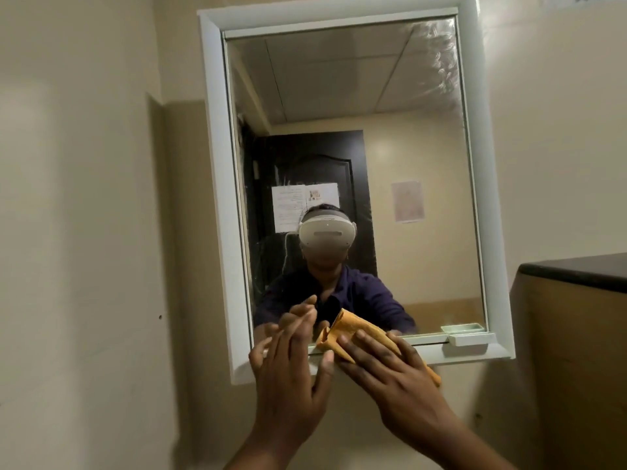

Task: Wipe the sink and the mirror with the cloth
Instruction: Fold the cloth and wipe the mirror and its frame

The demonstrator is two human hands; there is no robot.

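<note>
A mirror (400, 137) in a white frame (217, 198) hangs on the cream wall ahead. An orange cloth (342, 334) lies bunched against the mirror's bottom edge, under my right hand (390, 378), which presses flat on it with fingers spread. My left hand (288, 368) is raised beside it at the lower left corner of the mirror, fingers apart, holding nothing. Streaks and smears show on the glass at the upper right and along the left side. The sink is out of view.
A small white ledge (470, 339) sits at the mirror's bottom right. A wooden cabinet with a dark top (576, 269) stands at the right. The glass reflects a person wearing a headset, a dark door and papers on it.
</note>
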